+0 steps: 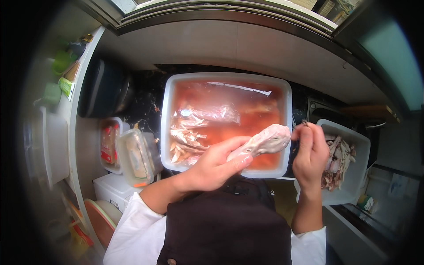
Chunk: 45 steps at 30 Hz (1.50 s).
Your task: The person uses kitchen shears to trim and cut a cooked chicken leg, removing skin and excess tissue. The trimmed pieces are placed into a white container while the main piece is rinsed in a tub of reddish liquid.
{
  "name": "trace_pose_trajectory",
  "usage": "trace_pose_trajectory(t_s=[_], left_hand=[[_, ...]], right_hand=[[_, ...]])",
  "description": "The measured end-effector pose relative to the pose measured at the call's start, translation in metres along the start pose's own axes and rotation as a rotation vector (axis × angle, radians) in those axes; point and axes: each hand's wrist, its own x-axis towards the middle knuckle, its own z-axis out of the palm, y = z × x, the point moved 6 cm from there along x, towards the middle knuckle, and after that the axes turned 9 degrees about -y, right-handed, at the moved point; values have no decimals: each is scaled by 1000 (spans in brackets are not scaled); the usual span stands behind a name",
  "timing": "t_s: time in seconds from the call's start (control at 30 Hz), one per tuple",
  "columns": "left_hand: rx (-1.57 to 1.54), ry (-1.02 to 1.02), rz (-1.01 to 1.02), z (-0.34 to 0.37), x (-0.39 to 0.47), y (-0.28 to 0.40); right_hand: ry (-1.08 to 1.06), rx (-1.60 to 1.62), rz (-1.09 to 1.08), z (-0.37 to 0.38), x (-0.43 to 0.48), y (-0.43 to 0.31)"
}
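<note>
My left hand grips a pale, wet piece of raw poultry that looks like a plucked duck head. It is held above the near right part of a white plastic tub. Reddish water fills the tub, with pale poultry pieces at its left side and a clear plastic-wrapped pack among them. Just past the tub's right rim, my right hand has its thumb and fingers pinched together. A small dark thing shows at those fingertips, too small to identify. The right fingertips are close to the poultry's end.
To the right, a second white tub holds a heap of raw poultry pieces. Food boxes stand at the left near a white box. A shelf panel bounds the left side; a sink lies behind the right tub.
</note>
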Motion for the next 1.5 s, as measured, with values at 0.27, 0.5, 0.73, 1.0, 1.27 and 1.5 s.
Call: trace_pose_trajectory(t_s=[0.27, 0.5, 0.73, 1.0, 1.27, 1.5], left_hand=[[-215, 7, 11, 8, -3, -4], [-157, 13, 28, 13, -3, 0], [-102, 13, 51, 14, -4, 1], [-11, 82, 109, 16, -6, -1], [-22, 87, 82, 13, -7, -3], [-17, 92, 91, 14, -7, -5]], right_hand=[[-179, -104, -193, 31, -44, -30], [-216, -100, -231, 39, -41, -36], [-210, -163, -247, 38, -42, -36], [-160, -240, -266, 39, -42, -42], [-147, -185, -242, 37, -41, -44], [-162, -225, -265, 39, -40, -43]])
